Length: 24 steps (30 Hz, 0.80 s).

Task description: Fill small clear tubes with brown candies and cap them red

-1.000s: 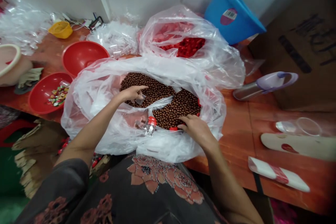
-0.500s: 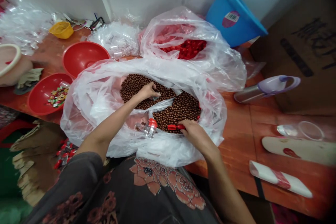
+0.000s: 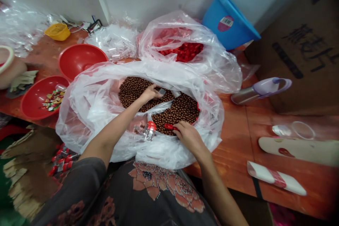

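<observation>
A big clear plastic bag (image 3: 87, 102) lies open in front of me, full of small brown balls (image 3: 182, 107). My left hand (image 3: 150, 93) reaches into the pile with fingers closed round a small clear bottle (image 3: 161, 91). My right hand (image 3: 185, 135) rests at the near edge of the pile, pinching a red cap (image 3: 168, 126). A small clear bottle with a red cap (image 3: 150, 130) lies on the bag's near fold between my hands.
Behind stands a second clear bag of red caps (image 3: 185, 51) and a heap of clear bottles (image 3: 113, 40). Two red bowls (image 3: 79, 56) and a yellow cup (image 3: 57, 31) sit left. A blue tub (image 3: 227, 24), a cardboard box (image 3: 304, 53) and a purple scoop (image 3: 261, 90) are right.
My left hand pushed further right into the brown balls and closed on the clear bottle. My right hand lifted a red cap from the pile's near edge.
</observation>
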Available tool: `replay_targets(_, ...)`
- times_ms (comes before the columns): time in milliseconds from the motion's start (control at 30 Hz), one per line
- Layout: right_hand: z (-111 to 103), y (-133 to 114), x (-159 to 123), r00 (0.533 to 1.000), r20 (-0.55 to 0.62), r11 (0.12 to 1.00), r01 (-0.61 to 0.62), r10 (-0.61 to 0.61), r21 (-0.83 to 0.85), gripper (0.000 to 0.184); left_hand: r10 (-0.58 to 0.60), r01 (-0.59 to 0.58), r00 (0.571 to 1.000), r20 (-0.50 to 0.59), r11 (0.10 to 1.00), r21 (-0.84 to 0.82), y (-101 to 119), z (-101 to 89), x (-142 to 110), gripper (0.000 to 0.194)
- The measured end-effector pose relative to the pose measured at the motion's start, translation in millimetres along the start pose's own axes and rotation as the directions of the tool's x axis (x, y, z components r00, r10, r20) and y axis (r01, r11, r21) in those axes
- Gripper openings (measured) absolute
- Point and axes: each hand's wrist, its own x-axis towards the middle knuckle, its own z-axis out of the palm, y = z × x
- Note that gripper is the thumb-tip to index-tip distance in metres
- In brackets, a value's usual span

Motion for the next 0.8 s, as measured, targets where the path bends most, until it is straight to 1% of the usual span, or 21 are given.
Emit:
replay_targets(67,4.0,1.9,-2.2,0.999,-0.033,0.998,-0.025,0.027,0.06,0.02,0.041,-0.041,0.999,-0.016,0.999,-0.007,1.3,-2.8,-5.3,0.049)
replay_targets(100,5.5,3.0,-3.2,0.997,-0.058,0.994,-0.038,0.044,0.1,0.021,0.069,-0.07,0.996,-0.049,0.998,0.001,1.7,-5.4,-8.2,0.046)
replay_targets(167,7.0,4.6,-4.6,0.988,-0.129,0.979,-0.055,0.081,0.194,0.028,0.121,-0.118,0.982,-0.147,0.993,0.028,1.8,-11.6,-13.6,0.037)
replay_targets(200,7.0,4.8,-4.9,0.981,-0.164,0.97,-0.058,0.099,0.238,0.034,0.126,-0.122,0.971,-0.201,0.992,0.035,1.5,-14.4,-16.0,0.034)
replay_targets(267,6.0,3.9,-4.7,0.971,-0.2,0.949,-0.065,0.131,0.308,0.044,0.07,-0.075,0.954,-0.293,0.997,-0.008,0.1,-17.1,-19.4,0.033)
replay_targets(300,5.4,2.8,-4.5,0.97,-0.197,0.938,-0.069,0.143,0.34,0.046,0.026,-0.044,0.949,-0.315,0.998,-0.048,-0.9,-16.3,-20.4,0.034)
replay_targets(367,4.9,-0.2,-4.1,0.969,-0.181,0.901,-0.076,0.168,0.427,0.046,-0.041,0.003,0.947,-0.319,0.993,-0.119,-3.1,-9.8,-20.1,0.035)
replay_targets(400,5.1,-1.8,-4.1,0.966,-0.178,0.868,-0.078,0.187,0.491,0.044,-0.059,0.016,0.949,-0.309,0.99,-0.141,-4.2,-4.5,-18.9,0.034)
replay_targets(467,6.3,-4.5,-4.6,0.95,-0.174,0.757,-0.088,0.26,0.648,0.038,-0.075,0.027,0.954,-0.29,0.986,-0.165,-5.8,8.4,-15.1,0.031)
replay_targets(533,7.3,-5.8,-5.8,0.923,-0.124,0.592,-0.127,0.365,0.796,0.033,-0.092,0.039,0.958,-0.271,0.98,-0.194,-6.3,20.7,-11.0,0.027)
replay_targets(600,6.8,-5.8,-7.3,0.896,-0.024,0.405,-0.176,0.442,0.897,0.03,-0.115,0.058,0.964,-0.241,0.971,-0.23,-5.6,29.2,-8.5,0.025)
replay_targets(700,1.9,-5.4,-9.5,0.878,0.129,0.124,-0.208,0.462,0.97,0.032,-0.15,0.097,0.973,-0.176,0.956,-0.276,-3.0,33.7,-9.7,0.025)
replay_targets(800,-6.1,-7.7,-9.9,0.872,0.249,-0.117,-0.22,0.421,0.968,0.033,-0.172,0.132,0.979,-0.107,0.941,-0.31,0.3,31.7,-15.3,0.028)
